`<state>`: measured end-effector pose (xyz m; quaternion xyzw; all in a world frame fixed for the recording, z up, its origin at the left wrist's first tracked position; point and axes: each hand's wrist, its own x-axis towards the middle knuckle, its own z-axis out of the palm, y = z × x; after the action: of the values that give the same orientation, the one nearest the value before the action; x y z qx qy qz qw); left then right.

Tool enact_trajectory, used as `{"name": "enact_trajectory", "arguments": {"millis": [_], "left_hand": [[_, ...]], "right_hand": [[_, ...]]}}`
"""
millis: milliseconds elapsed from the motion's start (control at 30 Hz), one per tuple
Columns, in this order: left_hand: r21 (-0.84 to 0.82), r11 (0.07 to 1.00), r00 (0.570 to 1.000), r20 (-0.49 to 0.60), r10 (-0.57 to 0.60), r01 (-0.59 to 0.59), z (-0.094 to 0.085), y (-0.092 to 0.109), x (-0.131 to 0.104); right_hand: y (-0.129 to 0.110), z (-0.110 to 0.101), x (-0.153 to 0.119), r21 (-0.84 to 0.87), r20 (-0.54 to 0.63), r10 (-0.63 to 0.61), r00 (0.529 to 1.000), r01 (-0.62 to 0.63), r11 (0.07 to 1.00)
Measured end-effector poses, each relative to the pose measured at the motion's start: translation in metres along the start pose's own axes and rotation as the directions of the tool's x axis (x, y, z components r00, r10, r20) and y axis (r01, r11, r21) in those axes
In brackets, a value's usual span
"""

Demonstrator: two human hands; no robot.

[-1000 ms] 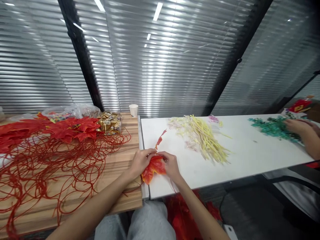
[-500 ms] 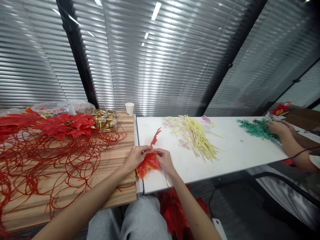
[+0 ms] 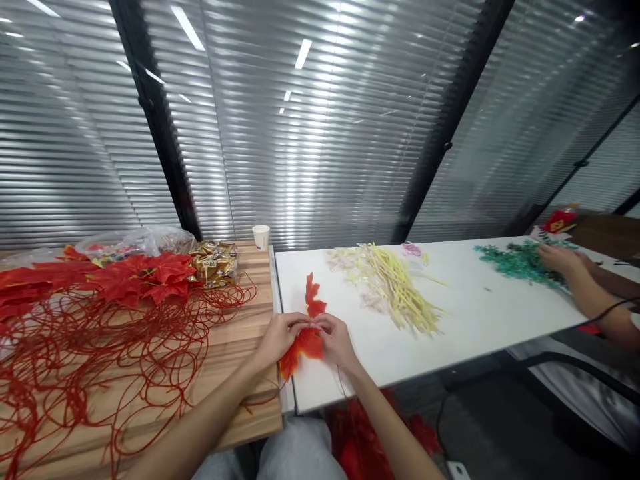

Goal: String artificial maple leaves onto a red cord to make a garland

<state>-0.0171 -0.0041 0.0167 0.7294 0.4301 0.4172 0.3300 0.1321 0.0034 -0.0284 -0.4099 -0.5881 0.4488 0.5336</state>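
Turned more upright than half a second ago, the jagged red upper leaf [image 3: 314, 298] shows a broader face, and the view has shifted slightly with the head. Just below it sits the red maple-shaped leaf with orange-yellow edges [image 3: 306, 345], over the white, smooth-topped desk [image 3: 465, 313] near its seam with the striped, wood-grained desk [image 3: 264, 287]. The person's left hand [image 3: 280, 337] and right hand [image 3: 338, 339] meet fingertip to fingertip where the leaves come together, each pinching there; what lies under the fingers is hidden, so whether these are two leaves or parts of one cannot be told. The step in hand appears to be fine finger work at that join, and the next move likely calls for one firm pinch while the other hand adjusts its hold. A thin red cord [image 3: 341, 381] hangs beside the right wrist and could snag. To the left, a loose tangle of red cord [image 3: 115, 327] spreads below a heap of red artificial leaves [image 3: 120, 277]; gold foil packets [image 3: 213, 263] and a white paper cup [image 3: 261, 237] stand behind. Pale yellow strips [image 3: 400, 287] limit room on the right; farther off, a co-worker's hand [image 3: 555, 257] touches green artificial foliage [image 3: 515, 261].
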Motion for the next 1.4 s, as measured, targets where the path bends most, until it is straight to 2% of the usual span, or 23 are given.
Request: {"name": "enact_trajectory", "arguments": {"millis": [133, 233, 467, 567, 700, 867, 1000, 1400], "left_hand": [[-0.157, 0.980, 0.991, -0.030, -0.131, 0.124, 0.002, -0.009, 0.003], [-0.319, 0.921, 0.974, 0.025, -0.226, 0.222, 0.004, -0.017, 0.004], [-0.462, 0.846, 0.964, 0.122, -0.234, 0.264, 0.002, -0.014, 0.003], [-0.437, 0.858, 0.963, 0.117, -0.242, 0.269, 0.001, -0.014, 0.004], [-0.324, 0.923, 0.978, 0.077, -0.194, 0.208, 0.000, -0.021, 0.005], [-0.239, 0.958, 0.984, 0.115, -0.133, 0.157, 0.000, -0.027, 0.007], [-0.222, 0.962, 0.983, 0.122, -0.136, 0.161, 0.000, -0.026, 0.009], [-0.184, 0.968, 0.982, 0.109, -0.154, 0.172, 0.002, -0.023, 0.010]], "right_hand": [[-0.001, 0.002, 0.001, -0.022, 0.027, -0.013, 1.000, 0.014, 1.000], [-0.003, 0.004, 0.000, 0.010, 0.043, -0.013, 0.999, 0.013, 1.000], [-0.009, 0.005, -0.002, 0.011, 0.055, -0.014, 0.998, 0.013, 1.000], [-0.007, 0.003, -0.003, 0.018, 0.089, -0.021, 0.996, 0.019, 1.000], [-0.003, 0.000, -0.002, 0.061, 0.134, -0.029, 0.991, 0.021, 0.998], [-0.001, -0.003, -0.003, 0.214, 0.126, -0.020, 0.992, -0.008, 0.977], [-0.003, -0.004, -0.003, 0.231, 0.147, 0.007, 0.989, -0.041, 0.972], [-0.004, -0.002, -0.001, 0.230, 0.057, 0.016, 0.998, -0.028, 0.973]]}}
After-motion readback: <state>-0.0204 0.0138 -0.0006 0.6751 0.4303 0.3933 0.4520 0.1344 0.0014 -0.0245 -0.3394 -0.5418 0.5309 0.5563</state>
